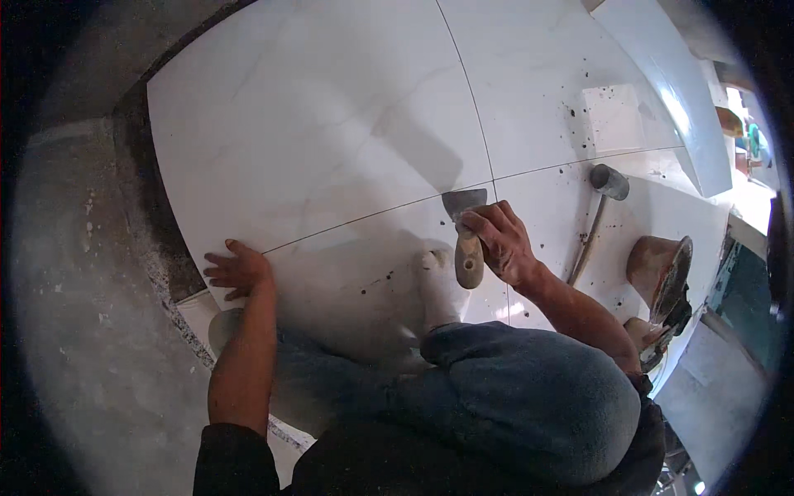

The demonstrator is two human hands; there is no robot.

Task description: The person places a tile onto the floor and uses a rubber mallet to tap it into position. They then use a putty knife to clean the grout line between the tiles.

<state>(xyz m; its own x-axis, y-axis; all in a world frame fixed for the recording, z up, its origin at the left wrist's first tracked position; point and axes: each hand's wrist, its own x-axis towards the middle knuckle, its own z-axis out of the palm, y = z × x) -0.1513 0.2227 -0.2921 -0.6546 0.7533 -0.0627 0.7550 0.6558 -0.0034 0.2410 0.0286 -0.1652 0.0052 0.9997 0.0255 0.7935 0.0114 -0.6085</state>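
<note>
My right hand [502, 241] is closed around a putty knife [468, 248] with a worn wooden handle. The knife's broad grey blade [465, 198] meets the white floor tiles [331, 132] beside the joint line, just left of where the joints cross. Fingers spread, my left hand [240, 270] rests flat on the tile near its left edge, close to the left end of the same joint. Dark crumbs lie on the tile below the blade and around the right-hand tiles.
To the right lies a mallet [609, 182] with a dark head and long handle. Beyond it a mortar-stained bucket [657, 269] stands near tools. A loose tile [674, 91] rises at the upper right. A rough grey concrete surface [83, 273] borders the tiles at left.
</note>
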